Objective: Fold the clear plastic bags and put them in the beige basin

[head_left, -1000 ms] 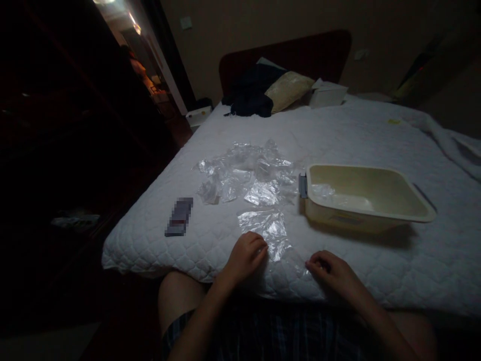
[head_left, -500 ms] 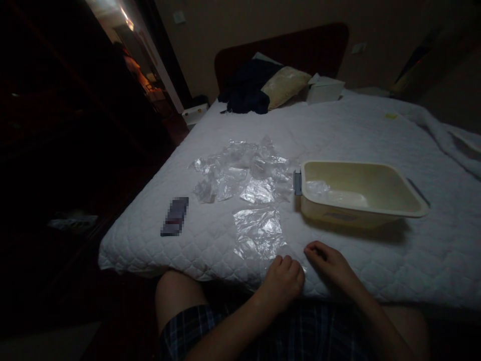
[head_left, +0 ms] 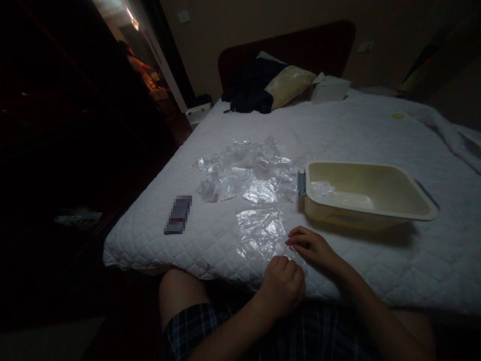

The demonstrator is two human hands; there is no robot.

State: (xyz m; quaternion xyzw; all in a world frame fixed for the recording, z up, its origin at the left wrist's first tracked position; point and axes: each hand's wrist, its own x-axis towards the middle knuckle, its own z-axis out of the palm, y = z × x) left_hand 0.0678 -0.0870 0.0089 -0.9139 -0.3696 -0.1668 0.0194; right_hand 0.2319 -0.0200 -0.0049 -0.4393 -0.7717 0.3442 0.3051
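A clear plastic bag [head_left: 261,230] lies flat and creased on the bed in front of me. My left hand [head_left: 284,281] is closed at its near right corner, the fingers curled over the film; the exact grip is hidden under the knuckles. Just beyond it, my right hand [head_left: 313,248] has its fingertips at the bag's right edge, with thumb and fingers slightly apart. Past this bag spreads a loose heap of crumpled clear bags [head_left: 246,168]. To the right stands a cream plastic bin [head_left: 370,218] with grey handles and some clear plastic [head_left: 322,189] inside.
A pixelated dark flat object [head_left: 178,215] lies on the left of the white quilted bed [head_left: 210,235]. Dark clothing [head_left: 251,87], a beige pillow [head_left: 289,85] and a white box [head_left: 330,89] sit by the headboard. The bed's edge runs close to my knees.
My right hand has moved left and forward, from beside my left hand to the bag's right edge, and its fingers have parted. My left hand stays almost in place. The view has shifted slightly.
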